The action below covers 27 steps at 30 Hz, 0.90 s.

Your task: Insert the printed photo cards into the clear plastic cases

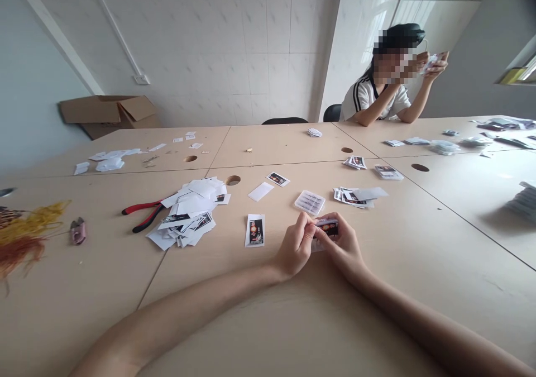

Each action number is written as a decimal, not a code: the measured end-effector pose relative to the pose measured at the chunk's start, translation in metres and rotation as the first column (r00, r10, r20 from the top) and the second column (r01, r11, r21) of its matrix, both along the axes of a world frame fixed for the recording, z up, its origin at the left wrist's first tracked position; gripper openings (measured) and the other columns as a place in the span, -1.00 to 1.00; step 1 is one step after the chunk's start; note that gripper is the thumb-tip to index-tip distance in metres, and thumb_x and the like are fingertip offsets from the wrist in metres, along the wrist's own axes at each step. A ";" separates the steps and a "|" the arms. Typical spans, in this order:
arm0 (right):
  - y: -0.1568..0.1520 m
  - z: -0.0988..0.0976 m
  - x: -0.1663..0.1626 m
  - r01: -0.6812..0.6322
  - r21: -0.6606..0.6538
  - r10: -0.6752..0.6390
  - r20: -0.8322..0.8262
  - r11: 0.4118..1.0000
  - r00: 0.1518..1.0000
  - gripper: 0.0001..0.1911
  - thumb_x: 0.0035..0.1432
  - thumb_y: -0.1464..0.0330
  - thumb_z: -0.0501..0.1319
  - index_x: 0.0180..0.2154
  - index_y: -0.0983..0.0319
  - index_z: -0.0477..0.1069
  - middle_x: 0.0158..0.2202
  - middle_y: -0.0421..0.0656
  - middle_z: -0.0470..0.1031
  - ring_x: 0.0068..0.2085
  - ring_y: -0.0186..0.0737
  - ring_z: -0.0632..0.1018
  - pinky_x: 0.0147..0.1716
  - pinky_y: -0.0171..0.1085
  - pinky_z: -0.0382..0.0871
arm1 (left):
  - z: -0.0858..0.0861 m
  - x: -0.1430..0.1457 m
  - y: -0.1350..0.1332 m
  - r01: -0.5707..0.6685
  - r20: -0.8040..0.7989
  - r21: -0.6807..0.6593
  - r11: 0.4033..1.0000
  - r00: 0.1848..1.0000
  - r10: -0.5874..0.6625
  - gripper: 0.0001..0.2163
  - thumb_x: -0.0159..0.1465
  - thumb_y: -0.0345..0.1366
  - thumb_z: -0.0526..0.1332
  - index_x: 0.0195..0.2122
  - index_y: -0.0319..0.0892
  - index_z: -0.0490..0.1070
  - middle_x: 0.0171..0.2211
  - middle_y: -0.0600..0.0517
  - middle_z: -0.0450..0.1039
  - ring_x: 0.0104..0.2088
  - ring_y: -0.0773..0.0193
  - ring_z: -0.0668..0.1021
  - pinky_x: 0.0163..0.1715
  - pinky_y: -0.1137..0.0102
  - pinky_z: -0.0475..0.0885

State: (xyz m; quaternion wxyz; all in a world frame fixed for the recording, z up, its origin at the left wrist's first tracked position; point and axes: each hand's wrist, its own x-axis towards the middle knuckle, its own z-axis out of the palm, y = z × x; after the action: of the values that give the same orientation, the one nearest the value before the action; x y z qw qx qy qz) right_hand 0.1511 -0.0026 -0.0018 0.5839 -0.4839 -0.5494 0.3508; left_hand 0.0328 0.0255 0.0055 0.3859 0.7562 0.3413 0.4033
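Observation:
Both of my hands meet over the table's near middle. My right hand (344, 249) wraps round a small clear plastic case with a black printed card (328, 228) at its top face. The fingers of my left hand (293, 248) are pinched at the left edge of that same case; fingers partly hide it. Just beyond them lies another clear plastic case (310, 202) with thin dark items inside. A single black printed card (255, 231) rests left of my left hand. Beyond my right hand is a loose stack of printed cards (355, 196).
Left of centre, a heap of white and printed cards (192, 204) partly covers red-handled pliers (146, 210). Pink clippers (77, 231) and yellow-orange strands (31, 226) lie far left. Across the table (234, 321) sits a person (387, 95) holding something small. A cardboard box (106, 114) stands behind.

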 end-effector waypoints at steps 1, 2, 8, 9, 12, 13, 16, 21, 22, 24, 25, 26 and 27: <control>0.000 0.000 0.000 0.005 0.008 -0.005 0.009 1.000 1.000 -0.79 -0.03 0.26 0.17 -0.37 0.24 0.25 -0.42 -0.15 0.40 -0.41 -0.26 0.44 -0.50 -0.34 0.33 | 0.000 0.000 0.000 -0.007 0.003 0.005 1.000 1.000 0.007 -0.84 0.23 -0.28 -0.10 -0.48 -0.16 0.10 -0.56 0.10 0.24 -0.52 0.37 0.34 -0.49 0.48 0.22; -0.001 0.001 -0.001 0.009 0.017 -0.009 0.016 1.000 1.000 -0.80 -0.02 0.26 0.17 -0.37 0.24 0.25 -0.42 -0.14 0.40 -0.41 -0.26 0.44 -0.49 -0.33 0.33 | 0.001 0.000 0.000 -0.013 0.006 0.011 1.000 1.000 0.013 -0.85 0.22 -0.29 -0.09 -0.48 -0.16 0.10 -0.57 0.10 0.23 -0.53 0.37 0.32 -0.50 0.48 0.21; -0.002 0.001 -0.002 0.028 0.035 -0.029 0.018 0.999 0.999 -0.80 -0.03 0.26 0.17 -0.37 0.24 0.27 -0.44 -0.15 0.42 -0.42 -0.26 0.45 -0.47 -0.32 0.33 | 0.003 0.000 -0.002 -0.022 0.021 0.030 0.999 1.000 0.021 -0.84 0.21 -0.28 -0.07 -0.50 -0.17 0.09 -0.59 0.12 0.19 -0.57 0.41 0.28 -0.54 0.49 0.17; -0.002 0.001 -0.002 0.025 0.031 -0.025 0.013 0.999 1.000 -0.80 -0.02 0.26 0.17 -0.38 0.24 0.27 -0.44 -0.15 0.42 -0.42 -0.27 0.45 -0.47 -0.32 0.33 | 0.003 0.000 -0.002 -0.022 0.024 0.029 0.999 0.999 0.021 -0.84 0.21 -0.28 -0.07 -0.50 -0.17 0.09 -0.60 0.13 0.18 -0.58 0.41 0.27 -0.55 0.50 0.16; -0.003 0.001 -0.003 0.017 0.028 -0.017 0.011 0.999 1.000 -0.81 -0.02 0.26 0.17 -0.39 0.25 0.28 -0.43 -0.15 0.43 -0.42 -0.27 0.45 -0.48 -0.33 0.33 | 0.002 0.000 -0.002 -0.023 0.039 0.014 1.000 0.999 0.023 -0.83 0.20 -0.25 -0.06 -0.49 -0.18 0.11 -0.61 0.13 0.16 -0.60 0.43 0.24 -0.59 0.51 0.14; -0.004 0.002 -0.003 0.017 0.030 -0.017 0.014 0.999 1.000 -0.81 -0.02 0.26 0.17 -0.39 0.25 0.28 -0.42 -0.14 0.44 -0.41 -0.27 0.46 -0.48 -0.33 0.33 | 0.001 0.000 -0.002 -0.027 0.048 0.005 1.000 0.999 0.027 -0.83 0.20 -0.24 -0.05 -0.49 -0.18 0.11 -0.61 0.14 0.15 -0.61 0.44 0.23 -0.60 0.51 0.13; -0.004 0.002 -0.004 0.011 0.035 -0.012 0.024 0.999 1.000 -0.82 -0.01 0.26 0.16 -0.39 0.25 0.29 -0.41 -0.13 0.44 -0.40 -0.25 0.46 -0.48 -0.33 0.33 | 0.000 -0.001 -0.003 -0.042 0.072 -0.029 0.999 0.996 0.044 -0.81 0.19 -0.21 -0.03 -0.51 -0.18 0.10 -0.61 0.14 0.13 -0.61 0.45 0.22 -0.64 0.54 0.11; -0.002 0.001 -0.004 0.001 0.035 -0.002 0.026 0.999 1.000 -0.82 0.00 0.26 0.16 -0.39 0.25 0.29 -0.44 -0.15 0.43 -0.42 -0.26 0.45 -0.49 -0.33 0.33 | -0.001 -0.001 -0.002 -0.044 0.103 -0.087 0.995 0.993 0.052 -0.79 0.17 -0.19 0.00 -0.52 -0.18 0.10 -0.58 0.12 0.16 -0.57 0.43 0.27 -0.61 0.54 0.16; -0.002 0.001 -0.004 0.001 0.032 -0.001 0.018 0.999 1.000 -0.82 0.00 0.26 0.16 -0.39 0.25 0.28 -0.44 -0.15 0.43 -0.42 -0.27 0.45 -0.49 -0.34 0.33 | -0.001 -0.001 -0.001 -0.037 0.116 -0.101 0.994 0.992 0.049 -0.80 0.17 -0.19 0.00 -0.52 -0.18 0.11 -0.57 0.12 0.18 -0.56 0.42 0.29 -0.58 0.53 0.19; 0.000 0.001 -0.003 0.002 0.024 -0.002 -0.002 1.000 1.000 -0.82 0.00 0.27 0.16 -0.40 0.25 0.28 -0.45 -0.16 0.42 -0.42 -0.27 0.45 -0.49 -0.34 0.33 | -0.001 0.000 0.000 -0.015 0.149 -0.129 0.992 0.988 0.034 -0.81 0.18 -0.20 0.00 -0.50 -0.18 0.13 -0.54 0.11 0.20 -0.52 0.41 0.31 -0.51 0.51 0.24; 0.000 0.001 -0.003 0.003 0.021 -0.003 -0.009 1.000 1.000 -0.82 0.00 0.27 0.16 -0.40 0.25 0.27 -0.46 -0.16 0.42 -0.42 -0.27 0.44 -0.50 -0.35 0.33 | 0.000 0.001 0.000 0.001 0.169 -0.144 0.990 0.985 0.024 -0.82 0.18 -0.20 -0.01 -0.48 -0.19 0.14 -0.53 0.10 0.22 -0.50 0.40 0.33 -0.47 0.50 0.26; 0.000 0.000 -0.003 0.006 0.018 -0.006 -0.011 1.000 1.000 -0.83 0.00 0.27 0.16 -0.41 0.25 0.27 -0.47 -0.17 0.41 -0.43 -0.28 0.44 -0.51 -0.35 0.32 | 0.000 0.001 0.000 0.016 0.189 -0.157 0.987 0.982 0.014 -0.83 0.19 -0.21 -0.01 -0.47 -0.19 0.15 -0.51 0.10 0.23 -0.47 0.39 0.34 -0.44 0.49 0.27; 0.001 0.000 -0.002 0.007 0.017 -0.007 -0.008 1.000 1.000 -0.83 0.00 0.27 0.16 -0.41 0.25 0.27 -0.47 -0.17 0.41 -0.43 -0.28 0.43 -0.51 -0.36 0.31 | 0.001 0.002 0.001 0.029 0.206 -0.170 0.985 0.978 0.007 -0.84 0.19 -0.22 -0.01 -0.45 -0.19 0.17 -0.49 0.09 0.25 -0.45 0.38 0.35 -0.42 0.49 0.28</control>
State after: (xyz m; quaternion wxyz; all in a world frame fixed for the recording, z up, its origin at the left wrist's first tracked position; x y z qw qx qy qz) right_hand 0.1490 -0.0018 -0.0016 0.5913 -0.4796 -0.5482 0.3461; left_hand 0.0346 0.0262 0.0061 0.4852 0.6761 0.3289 0.4464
